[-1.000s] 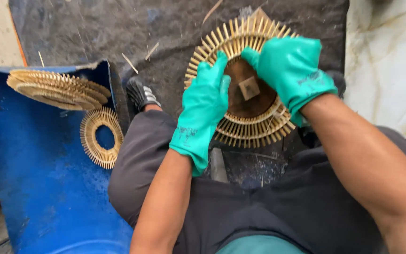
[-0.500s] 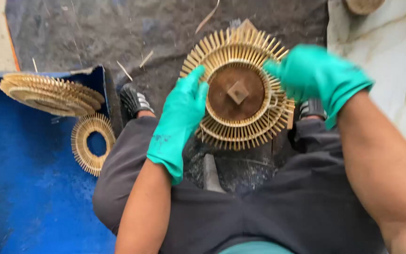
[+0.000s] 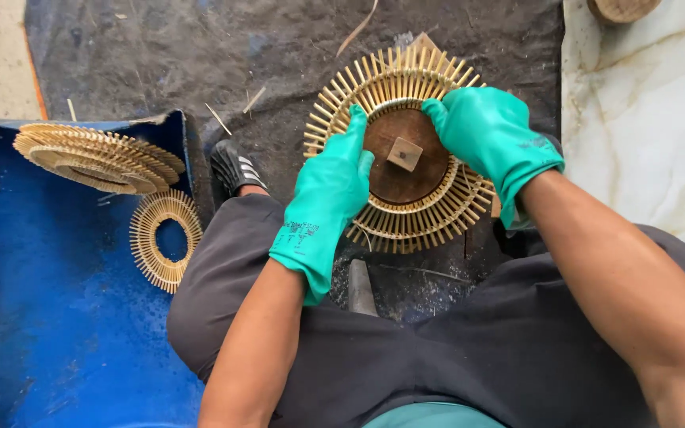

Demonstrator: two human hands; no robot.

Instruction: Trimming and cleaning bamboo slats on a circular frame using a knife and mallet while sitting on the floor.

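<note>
Both hands in green gloves on round bamboo-stick wheel (image 3: 406, 170), held over dark ground between knees. Left hand (image 3: 328, 190) clamped on wheel's left rim, fingers over inner ring. Right hand (image 3: 489, 143) closed on right rim, thumb near brown centre disc (image 3: 404, 155) with small square block. Stack of finished wheels (image 3: 97, 156) and single ring (image 3: 166, 240) lie on blue sheet (image 3: 49, 317), well apart at left
</note>
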